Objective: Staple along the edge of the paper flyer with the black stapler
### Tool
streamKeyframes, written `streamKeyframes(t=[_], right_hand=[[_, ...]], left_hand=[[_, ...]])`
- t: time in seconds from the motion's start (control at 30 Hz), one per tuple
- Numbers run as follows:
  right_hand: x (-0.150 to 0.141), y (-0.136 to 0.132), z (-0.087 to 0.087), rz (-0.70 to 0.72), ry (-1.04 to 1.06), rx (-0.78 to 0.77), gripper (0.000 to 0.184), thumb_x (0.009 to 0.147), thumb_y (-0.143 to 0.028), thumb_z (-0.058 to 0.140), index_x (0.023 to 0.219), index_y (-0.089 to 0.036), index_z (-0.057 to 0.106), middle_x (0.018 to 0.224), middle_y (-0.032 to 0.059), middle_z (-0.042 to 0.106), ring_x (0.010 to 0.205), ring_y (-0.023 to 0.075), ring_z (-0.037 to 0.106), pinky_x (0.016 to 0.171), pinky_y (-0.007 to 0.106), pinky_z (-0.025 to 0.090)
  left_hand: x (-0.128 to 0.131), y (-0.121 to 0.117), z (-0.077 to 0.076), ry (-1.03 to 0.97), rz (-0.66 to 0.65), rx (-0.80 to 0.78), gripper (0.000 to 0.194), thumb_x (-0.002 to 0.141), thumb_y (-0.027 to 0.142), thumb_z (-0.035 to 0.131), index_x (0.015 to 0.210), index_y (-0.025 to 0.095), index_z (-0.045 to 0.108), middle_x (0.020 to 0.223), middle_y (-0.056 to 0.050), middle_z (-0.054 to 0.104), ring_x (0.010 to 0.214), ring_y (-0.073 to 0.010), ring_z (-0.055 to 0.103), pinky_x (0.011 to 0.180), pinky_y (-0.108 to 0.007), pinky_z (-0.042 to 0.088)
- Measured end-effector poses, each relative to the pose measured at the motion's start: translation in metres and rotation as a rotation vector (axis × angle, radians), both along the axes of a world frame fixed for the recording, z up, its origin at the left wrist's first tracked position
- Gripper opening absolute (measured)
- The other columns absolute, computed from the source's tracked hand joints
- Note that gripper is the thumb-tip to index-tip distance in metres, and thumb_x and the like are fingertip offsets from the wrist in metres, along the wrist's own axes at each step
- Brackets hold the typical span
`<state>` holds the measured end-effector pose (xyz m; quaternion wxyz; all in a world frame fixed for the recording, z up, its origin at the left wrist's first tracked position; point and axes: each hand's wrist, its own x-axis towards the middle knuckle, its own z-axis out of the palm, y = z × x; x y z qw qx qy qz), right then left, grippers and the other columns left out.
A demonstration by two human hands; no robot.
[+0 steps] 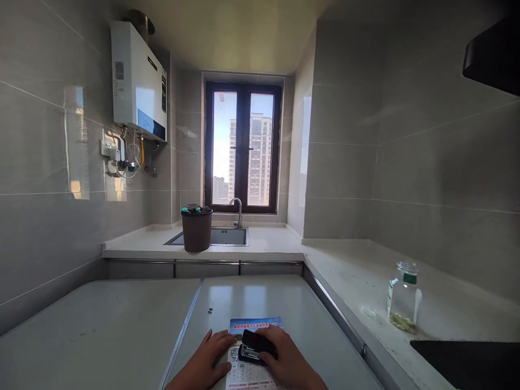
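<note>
A black stapler (252, 346) is in my right hand (284, 357), whose thumb and fingers wrap its rear end. Its front points left over a printed paper sheet (244, 374), and its jaws are spread, with metal showing inside. At the left edge of the paper lies my left hand (209, 358), fingers stretched and thumb touching the sheet. The sheet has a blue strip with red lettering along its top. Farther off on the glossy table (284, 303) lie small metal pieces (210, 311), perhaps staples.
Past the table runs a white counter (268, 244) with a sink (229, 236), a faucet (239, 211) and a brown bucket (197, 230). On the right counter stand a glass jar (404, 298), its clear lid (368, 310) and a black panel (471, 363).
</note>
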<state>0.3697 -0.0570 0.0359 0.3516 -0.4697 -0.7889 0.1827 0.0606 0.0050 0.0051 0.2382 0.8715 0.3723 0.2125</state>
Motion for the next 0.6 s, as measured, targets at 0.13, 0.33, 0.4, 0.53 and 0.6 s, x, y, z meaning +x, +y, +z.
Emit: streamKeyframes(t=[0.13,0.33,0.4,0.53,0.6], right_hand=[[-0.002,0.003,0.003,-0.04,0.053,0.018,0.051,0.087,-0.024,0.059,0.137,-0.027,0.063,0.138,0.0096,0.063,0.135,0.0321,0.047,0.12,0.053,0.029],[-0.004,0.005,-0.001,-0.005,0.043,-0.032,0.046,0.093,-0.027,0.055,0.139,-0.03,0.062,0.142,0.007,0.06,0.138,0.0293,0.043,0.123,0.052,0.024],[-0.005,0.005,-0.004,0.001,0.059,-0.055,0.046,0.093,-0.028,0.056,0.138,-0.03,0.062,0.144,0.0071,0.059,0.138,0.0285,0.044,0.122,0.048,0.026],[-0.005,0.01,-0.007,-0.004,0.099,-0.1,0.048,0.09,-0.028,0.058,0.137,-0.031,0.062,0.141,0.0061,0.06,0.134,0.0276,0.047,0.119,0.046,0.03],[-0.003,0.015,-0.005,-0.025,0.127,-0.055,0.048,0.088,-0.033,0.063,0.136,-0.03,0.064,0.137,0.0068,0.062,0.131,0.0284,0.049,0.118,0.047,0.031]], left_hand=[[-0.001,0.004,-0.006,0.025,0.009,-0.005,0.06,0.086,0.036,0.066,0.144,0.046,0.053,0.155,0.0,0.051,0.15,-0.0323,0.035,0.126,-0.061,0.004],[-0.001,0.007,-0.009,0.073,0.011,-0.004,0.07,0.08,0.026,0.065,0.146,0.045,0.05,0.156,0.001,0.05,0.15,-0.0314,0.034,0.126,-0.061,0.004],[0.003,0.005,-0.006,0.065,0.036,0.019,0.067,0.078,0.027,0.066,0.142,0.043,0.054,0.153,-0.002,0.052,0.146,-0.0327,0.039,0.126,-0.061,0.009],[0.021,-0.004,0.004,0.016,0.102,0.069,0.042,0.08,0.038,0.067,0.121,0.035,0.07,0.134,-0.008,0.063,0.128,-0.0335,0.054,0.12,-0.057,0.026],[0.03,-0.007,0.009,-0.006,0.126,0.074,0.034,0.079,0.041,0.069,0.111,0.032,0.074,0.125,-0.009,0.066,0.119,-0.033,0.058,0.116,-0.054,0.032]])
